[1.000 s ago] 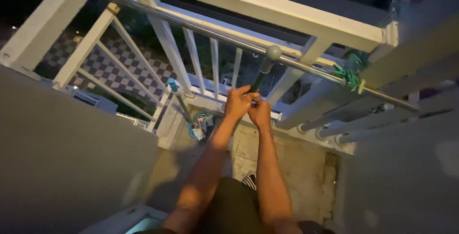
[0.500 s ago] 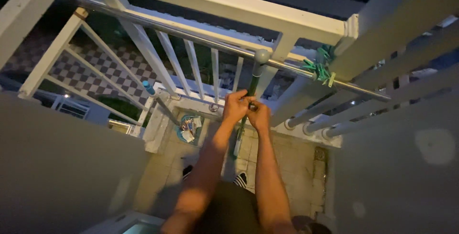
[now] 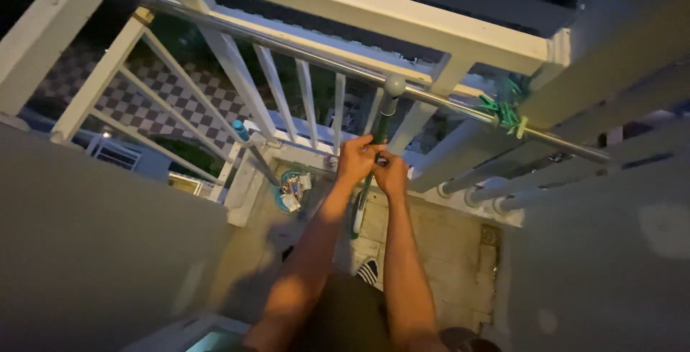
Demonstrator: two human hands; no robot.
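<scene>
A dark green pole (image 3: 382, 118) with a rounded grey cap stands upright on a balcony, its top leaning against a metal rail (image 3: 302, 53) that runs along the white railing. My left hand (image 3: 356, 158) grips the pole at mid height. My right hand (image 3: 392, 172) grips it just below, touching the left. The pole's lower part, pale and green, reaches down to the tiled floor (image 3: 431, 251) between my arms.
White railing bars (image 3: 237, 71) close the balcony ahead. Green cord (image 3: 507, 113) is tied on the metal rail at right. Several grey tubes (image 3: 517, 186) lie at right. A blue-rimmed dish of small items (image 3: 293, 188) sits in the floor corner. A grey wall (image 3: 93, 244) fills the left.
The view has shifted slightly, so the railing and pole sit a little lower and further right in view. Both hands stay on the pole at about the same height.
</scene>
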